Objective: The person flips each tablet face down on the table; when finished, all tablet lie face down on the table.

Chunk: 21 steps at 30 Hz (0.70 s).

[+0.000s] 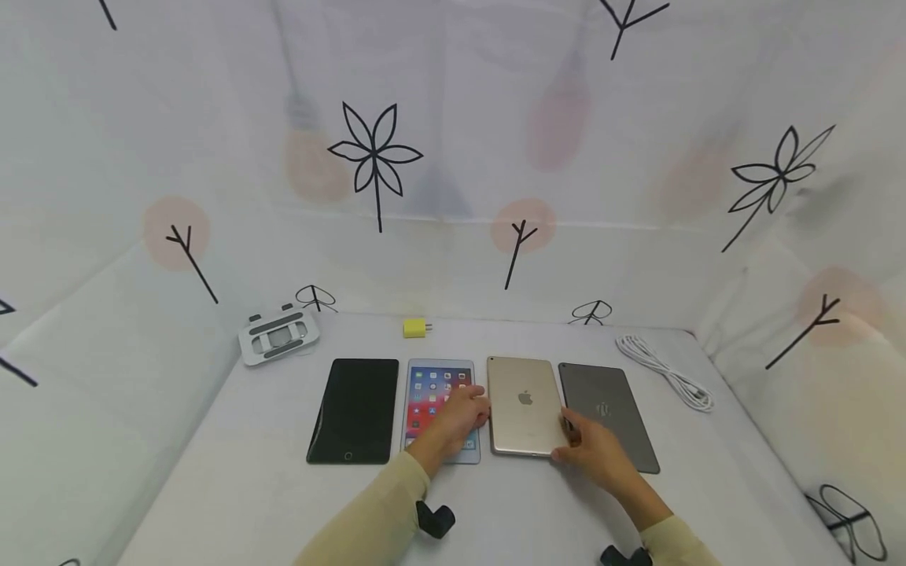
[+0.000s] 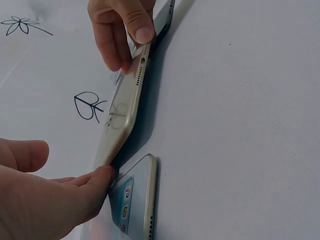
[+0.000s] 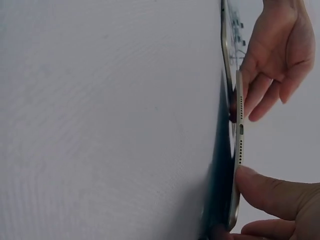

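Note:
A gold tablet (image 1: 520, 409) lies back side up, slightly raised from the white table, with a shadow under its edge in both wrist views. My right hand (image 1: 598, 452) grips it by the lower right corner, thumb on the near edge with the port (image 3: 241, 129) and fingers at the side. On its left side, the fingertips of my left hand (image 1: 456, 417) touch the edge, the thumb standing apart. That hand is above a white tablet (image 1: 418, 393) with a lit screen of app icons. To the right is a dark grey tablet (image 1: 605, 393), back up, partly behind my right hand.
A black-screened tablet (image 1: 357, 409) lies leftmost in the row. Behind are a grey and white folding stand (image 1: 279, 336), a yellow charger plug (image 1: 414, 328) and a bundled white cable (image 1: 665, 371). Patterned white cloth (image 1: 453, 267) walls the table's back and sides.

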{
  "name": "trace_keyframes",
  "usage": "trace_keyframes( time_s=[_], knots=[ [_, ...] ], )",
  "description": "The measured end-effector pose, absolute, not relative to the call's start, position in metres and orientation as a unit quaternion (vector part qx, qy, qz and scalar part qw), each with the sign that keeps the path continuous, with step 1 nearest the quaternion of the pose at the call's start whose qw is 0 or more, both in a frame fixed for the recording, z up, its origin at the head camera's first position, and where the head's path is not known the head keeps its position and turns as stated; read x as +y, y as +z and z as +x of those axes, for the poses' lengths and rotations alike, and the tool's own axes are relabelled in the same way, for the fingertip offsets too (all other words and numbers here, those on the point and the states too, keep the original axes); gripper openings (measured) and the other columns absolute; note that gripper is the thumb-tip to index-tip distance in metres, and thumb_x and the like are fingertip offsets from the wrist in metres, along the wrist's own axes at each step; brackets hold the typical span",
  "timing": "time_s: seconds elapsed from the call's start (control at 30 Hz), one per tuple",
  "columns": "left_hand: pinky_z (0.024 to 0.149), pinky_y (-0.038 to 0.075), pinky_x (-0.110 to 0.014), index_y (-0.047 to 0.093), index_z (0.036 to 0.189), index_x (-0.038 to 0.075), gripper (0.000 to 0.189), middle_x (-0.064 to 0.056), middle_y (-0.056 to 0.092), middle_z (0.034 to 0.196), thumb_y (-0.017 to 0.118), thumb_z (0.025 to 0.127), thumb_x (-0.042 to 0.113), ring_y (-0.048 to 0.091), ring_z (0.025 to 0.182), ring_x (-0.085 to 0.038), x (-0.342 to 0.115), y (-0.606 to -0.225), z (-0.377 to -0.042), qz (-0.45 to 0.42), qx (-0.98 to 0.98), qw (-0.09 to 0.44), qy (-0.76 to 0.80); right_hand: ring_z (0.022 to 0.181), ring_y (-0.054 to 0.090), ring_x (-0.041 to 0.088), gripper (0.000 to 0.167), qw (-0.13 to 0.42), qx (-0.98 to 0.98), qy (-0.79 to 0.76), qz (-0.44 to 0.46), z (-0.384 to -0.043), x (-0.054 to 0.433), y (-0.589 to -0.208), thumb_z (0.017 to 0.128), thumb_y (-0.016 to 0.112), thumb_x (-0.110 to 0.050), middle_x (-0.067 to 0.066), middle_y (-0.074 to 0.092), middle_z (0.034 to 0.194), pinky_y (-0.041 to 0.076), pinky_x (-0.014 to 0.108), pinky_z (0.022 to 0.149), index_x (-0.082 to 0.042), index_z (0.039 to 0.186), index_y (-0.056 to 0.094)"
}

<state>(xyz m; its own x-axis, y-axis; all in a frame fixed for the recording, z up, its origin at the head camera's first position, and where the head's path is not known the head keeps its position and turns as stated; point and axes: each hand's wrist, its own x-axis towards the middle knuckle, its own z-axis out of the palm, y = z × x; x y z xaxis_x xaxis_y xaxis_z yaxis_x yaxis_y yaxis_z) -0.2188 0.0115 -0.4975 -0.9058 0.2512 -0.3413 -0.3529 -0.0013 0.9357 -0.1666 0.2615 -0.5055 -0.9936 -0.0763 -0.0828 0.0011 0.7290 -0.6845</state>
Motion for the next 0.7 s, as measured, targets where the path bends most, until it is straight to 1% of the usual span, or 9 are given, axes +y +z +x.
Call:
trace_keyframes(
  time_s=[0.07,0.1,0.17,0.2,0.23,0.3,0.4,0.5,0.7],
  knots=[
    [0.101,0.052,-0.039,0.043,0.150,-0.004,0.057,-0.020,0.054,0.141,0.058,0.097,0.007,0.060,0.110,-0.025,0.011,-0.496,-0.217,-0.034,0.677,0.219,0.701,0.087,0.061,0.021,0.085,0.050,0.934,-0.353,-0.019,-0.166,0.260,-0.506,0.077,0.086,-0.010,0.015,0.069,0.103,0.053,0.034,0.070,0.011,0.147,0.043],
    [0.103,0.051,-0.040,0.043,0.150,-0.003,0.055,-0.020,0.055,0.140,0.058,0.099,0.010,0.060,0.113,-0.026,0.011,-0.496,-0.216,-0.034,0.679,0.220,0.699,0.089,0.063,0.023,0.087,0.050,0.937,-0.344,-0.020,-0.166,0.259,-0.506,0.077,0.086,-0.010,0.019,0.069,0.107,0.055,0.037,0.073,0.012,0.148,0.041],
    [0.107,0.049,-0.042,0.044,0.150,-0.002,0.054,-0.020,0.055,0.141,0.058,0.101,0.013,0.060,0.118,-0.027,0.012,-0.495,-0.215,-0.033,0.684,0.221,0.695,0.097,0.066,0.030,0.090,0.052,0.943,-0.326,-0.025,-0.166,0.257,-0.505,0.077,0.087,-0.012,0.028,0.066,0.119,0.057,0.043,0.079,0.013,0.149,0.038],
    [0.107,0.049,-0.042,0.044,0.150,-0.002,0.054,-0.020,0.056,0.140,0.058,0.101,0.014,0.060,0.119,-0.027,0.012,-0.495,-0.214,-0.034,0.686,0.221,0.692,0.103,0.067,0.035,0.092,0.054,0.946,-0.320,-0.027,-0.166,0.256,-0.505,0.078,0.086,-0.013,0.032,0.063,0.126,0.057,0.047,0.085,0.014,0.149,0.036],
    [0.108,0.049,-0.042,0.045,0.150,-0.001,0.053,-0.019,0.056,0.140,0.058,0.101,0.015,0.061,0.119,-0.027,0.012,-0.495,-0.214,-0.036,0.689,0.221,0.689,0.109,0.066,0.039,0.093,0.055,0.948,-0.312,-0.030,-0.166,0.255,-0.504,0.078,0.086,-0.014,0.034,0.059,0.133,0.056,0.051,0.089,0.015,0.150,0.035],
    [0.108,0.049,-0.042,0.045,0.150,0.000,0.053,-0.019,0.056,0.140,0.058,0.102,0.016,0.061,0.119,-0.026,0.012,-0.496,-0.214,-0.038,0.693,0.221,0.685,0.117,0.063,0.045,0.093,0.060,0.951,-0.300,-0.034,-0.166,0.253,-0.504,0.079,0.086,-0.015,0.036,0.054,0.139,0.053,0.055,0.095,0.016,0.150,0.033],
    [0.108,0.049,-0.042,0.045,0.151,0.000,0.054,-0.019,0.056,0.139,0.059,0.101,0.017,0.061,0.118,-0.026,0.011,-0.497,-0.213,-0.036,0.696,0.222,0.682,0.120,0.062,0.047,0.092,0.063,0.955,-0.290,-0.031,-0.166,0.251,-0.503,0.079,0.085,-0.013,0.036,0.055,0.137,0.052,0.056,0.098,0.016,0.149,0.033],
    [0.107,0.049,-0.041,0.044,0.150,-0.001,0.055,-0.018,0.057,0.137,0.059,0.101,0.018,0.062,0.116,-0.025,0.011,-0.497,-0.213,-0.031,0.698,0.221,0.680,0.119,0.062,0.046,0.091,0.057,0.958,-0.279,-0.035,-0.166,0.249,-0.503,0.078,0.086,-0.012,0.036,0.056,0.136,0.052,0.056,0.097,0.018,0.148,0.034],
    [0.106,0.050,-0.040,0.038,0.152,-0.004,0.060,-0.015,0.059,0.130,0.060,0.102,0.019,0.061,0.115,-0.025,0.009,-0.497,-0.212,-0.026,0.674,0.235,0.700,0.123,0.059,0.048,0.090,0.045,0.963,-0.263,-0.041,-0.168,0.246,-0.504,0.076,0.087,-0.010,0.037,0.055,0.136,0.051,0.056,0.098,0.019,0.145,0.037]
  ],
)
